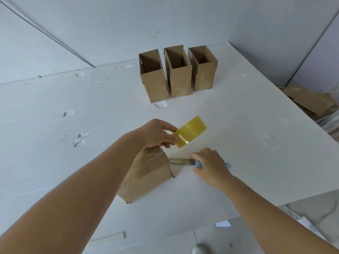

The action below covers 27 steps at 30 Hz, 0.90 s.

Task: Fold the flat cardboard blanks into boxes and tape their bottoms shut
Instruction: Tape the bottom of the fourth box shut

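1. Left hand point(158, 133): raised over the tabletop point(256, 143), fingers and thumb pinching the yellow tape roll point(191, 131) at its near-left edge. Roll is off the surface, tilted, with a glossy strip of tape running from it down toward the box below.
2. Right hand point(210, 165): low at the tabletop, fingers curled round the blue handles of the scissors point(183, 161). Metal blades point left, tips just beside the upper right corner of the near box. Can't tell whether the blades are apart or closed.
3. The two hands are apart, left one higher and further from the camera, right one lower and to the right.
4. Near box point(146, 173): brown cardboard, standing on the tabletop right under the left forearm and wrist, its closed flap end up. Tape shows across the top flaps. Left hand is not touching it as far as I can see.
5. Three finished boxes point(178, 74): in a row at the far side of the tabletop, upright, open ends up, sides touching or nearly so. Well apart from the near box.
6. Tabletop is white, with several scuffs and scraps of clear tape stuck on it.
7. Flat cardboard blanks point(308, 101): a loose pile on the floor past the right edge of the tabletop.
8. White shoe point(199, 250) visible on the floor at the bottom edge.
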### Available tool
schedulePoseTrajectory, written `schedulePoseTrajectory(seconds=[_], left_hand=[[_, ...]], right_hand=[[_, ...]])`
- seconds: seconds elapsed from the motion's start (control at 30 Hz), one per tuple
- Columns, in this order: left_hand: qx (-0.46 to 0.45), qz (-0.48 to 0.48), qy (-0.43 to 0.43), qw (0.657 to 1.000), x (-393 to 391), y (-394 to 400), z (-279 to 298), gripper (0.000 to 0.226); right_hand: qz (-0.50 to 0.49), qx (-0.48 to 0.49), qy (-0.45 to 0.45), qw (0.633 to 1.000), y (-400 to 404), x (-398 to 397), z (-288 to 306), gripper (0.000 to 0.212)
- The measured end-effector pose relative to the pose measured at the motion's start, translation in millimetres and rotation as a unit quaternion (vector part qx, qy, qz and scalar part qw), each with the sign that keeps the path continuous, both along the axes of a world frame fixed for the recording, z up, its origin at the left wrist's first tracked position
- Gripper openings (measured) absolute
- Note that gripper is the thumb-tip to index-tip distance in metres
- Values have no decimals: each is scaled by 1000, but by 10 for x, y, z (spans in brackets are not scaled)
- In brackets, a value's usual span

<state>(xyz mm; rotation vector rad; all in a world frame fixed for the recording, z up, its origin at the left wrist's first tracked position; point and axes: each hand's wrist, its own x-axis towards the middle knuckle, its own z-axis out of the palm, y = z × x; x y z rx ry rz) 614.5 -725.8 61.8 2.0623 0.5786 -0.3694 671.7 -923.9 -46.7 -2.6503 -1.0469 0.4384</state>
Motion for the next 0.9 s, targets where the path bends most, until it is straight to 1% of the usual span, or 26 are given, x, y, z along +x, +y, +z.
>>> schedulePoseTrajectory(seconds=[0.07,0.13,0.2,0.33,0.37,0.5,0.6,0.67,0.73,0.83,0.9], left_hand=[[-2,7,-6,1000,-7,-7,2,18],[-3,12,-12,1000,-15,-10,-2,16],[-1,12,-17,1000,-20,-12,-7,16],[6,-7,-10,1000,-21,-16,15,15],[4,-12,-8,1000,-23,-21,23,16],[7,-19,-4,1000,-23,-13,33,17],[4,1,-6,1000,-17,-3,9,18],[0,9,-10,1000,-18,-2,11,21],[-6,15,-17,1000,-28,-16,28,24],[-11,26,-31,999,-41,-37,36,25],[-13,35,-39,999,-45,-43,32,23]], right_hand=[[8,11,-32,999,49,-29,22,30],[10,16,-31,999,58,-33,23,30],[15,-1,-39,999,29,-30,38,30],[-8,-34,-68,997,-83,-34,151,15],[-16,-31,-55,998,-120,-42,189,13],[-29,-10,29,999,-296,-88,457,20],[-25,2,31,999,-399,-205,766,26],[-34,40,33,998,-390,-308,958,28],[-30,44,-10,999,-329,-400,1107,28],[-15,-14,-125,992,-199,-492,1227,26],[-7,-52,-176,983,-105,-540,1255,24]])
